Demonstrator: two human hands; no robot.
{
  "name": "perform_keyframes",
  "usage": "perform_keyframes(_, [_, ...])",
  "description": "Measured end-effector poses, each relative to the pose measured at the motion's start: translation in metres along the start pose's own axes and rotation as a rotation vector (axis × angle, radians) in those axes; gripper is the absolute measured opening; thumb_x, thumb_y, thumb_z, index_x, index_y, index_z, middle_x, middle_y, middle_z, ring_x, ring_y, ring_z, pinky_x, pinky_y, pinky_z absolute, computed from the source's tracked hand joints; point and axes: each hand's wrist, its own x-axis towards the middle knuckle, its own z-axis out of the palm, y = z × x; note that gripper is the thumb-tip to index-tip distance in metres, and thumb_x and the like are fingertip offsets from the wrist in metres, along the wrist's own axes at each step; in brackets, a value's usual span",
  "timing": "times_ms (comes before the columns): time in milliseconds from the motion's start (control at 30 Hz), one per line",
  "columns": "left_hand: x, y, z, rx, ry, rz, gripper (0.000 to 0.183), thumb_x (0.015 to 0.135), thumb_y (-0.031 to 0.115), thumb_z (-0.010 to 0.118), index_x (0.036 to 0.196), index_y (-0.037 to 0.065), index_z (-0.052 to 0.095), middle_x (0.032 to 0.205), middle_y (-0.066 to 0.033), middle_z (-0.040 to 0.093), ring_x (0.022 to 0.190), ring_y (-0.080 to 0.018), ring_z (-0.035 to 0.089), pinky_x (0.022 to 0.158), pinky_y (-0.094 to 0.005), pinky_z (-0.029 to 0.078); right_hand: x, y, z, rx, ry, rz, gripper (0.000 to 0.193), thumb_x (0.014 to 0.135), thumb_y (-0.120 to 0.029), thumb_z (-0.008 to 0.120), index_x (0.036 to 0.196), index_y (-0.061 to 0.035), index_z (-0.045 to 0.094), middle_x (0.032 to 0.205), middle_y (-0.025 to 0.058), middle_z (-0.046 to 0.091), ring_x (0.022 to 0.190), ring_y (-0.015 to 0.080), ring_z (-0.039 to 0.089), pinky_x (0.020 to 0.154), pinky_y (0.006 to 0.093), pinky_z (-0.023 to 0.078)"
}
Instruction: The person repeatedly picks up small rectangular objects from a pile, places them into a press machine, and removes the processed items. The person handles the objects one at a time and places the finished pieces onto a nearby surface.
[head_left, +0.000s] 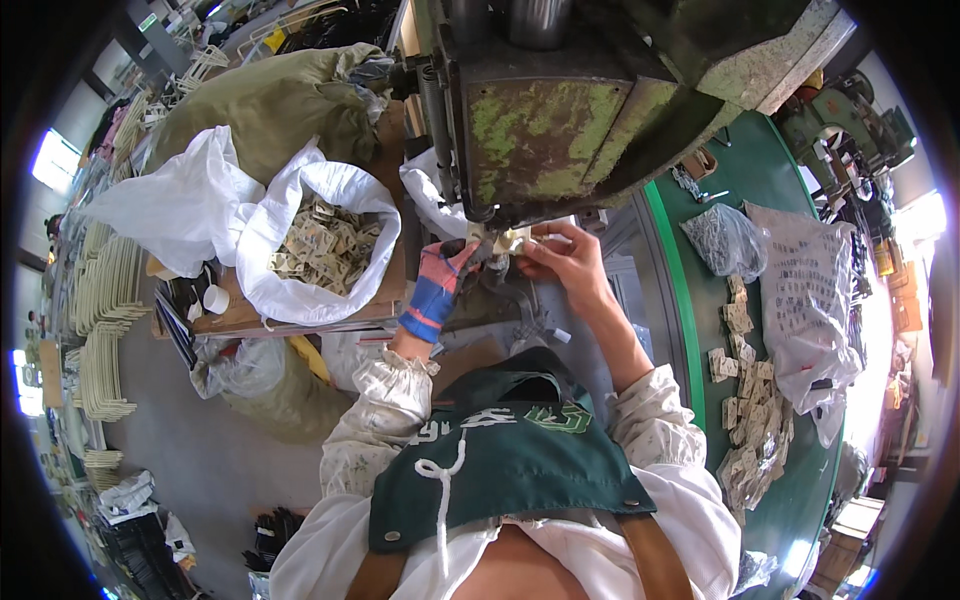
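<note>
At the lower edge of a worn green machine (560, 120), both my hands work close together. My right hand (572, 264) is bare, and its thumb and fingers pinch a small cream-coloured piece (512, 241) under the machine head. My left hand (440, 285) wears a pink, blue and grey knit glove. Its fingers are closed at the same spot, just left of that piece, and what they hold is hidden. Below the hands a curved metal part (515, 295) of the machine shows.
To the left, an open white sack (262, 285) full of small cream pieces (325, 245) stands on a wooden table (225, 318). Behind it lies a large olive sack (270, 100). A green bench (690, 420) on the right bears more such pieces (757, 425), a clear plastic bag (728, 240) and a pale woven sack (808, 290).
</note>
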Motion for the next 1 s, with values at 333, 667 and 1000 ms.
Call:
perform_keyframes(333, [0.014,-0.035,-0.009,0.291,-0.256,0.385,0.037,0.079,0.007,0.058,0.117,0.009,0.056,0.075,-0.0052,0.058,0.066,-0.0184,0.058,0.059,-0.0274,0.044,0.006,-0.020,-0.004,-0.165,0.002,0.064,0.029,0.081,-0.012,0.068,0.104,0.0043,0.060,0.083,0.0117,0.066,0.070,0.0172,0.065,0.064,0.0281,0.055])
perform_keyframes(667, [0.001,-0.025,-0.006,0.623,-0.126,0.763,0.030,0.085,0.012,0.053,0.113,0.003,0.059,0.073,0.0011,0.056,0.057,-0.0069,0.051,0.048,-0.0193,0.037,0.013,-0.008,-0.007,-0.205,0.023,0.117,0.026,0.078,-0.010,0.068,0.097,0.0063,0.059,0.076,0.0107,0.064,0.064,0.0153,0.063,0.056,0.0267,0.053])
perform_keyframes(1000, [0.002,-0.009,0.000,-0.050,-0.098,-0.101,0.026,0.086,0.031,0.062,0.083,0.005,0.068,0.063,0.0047,0.054,0.051,-0.0023,0.047,0.045,-0.0176,0.035,0.020,0.003,-0.016,-0.205,-0.020,0.131,0.029,0.080,-0.012,0.067,0.103,0.0052,0.060,0.083,0.0118,0.066,0.067,0.0166,0.065,0.061,0.0282,0.055])
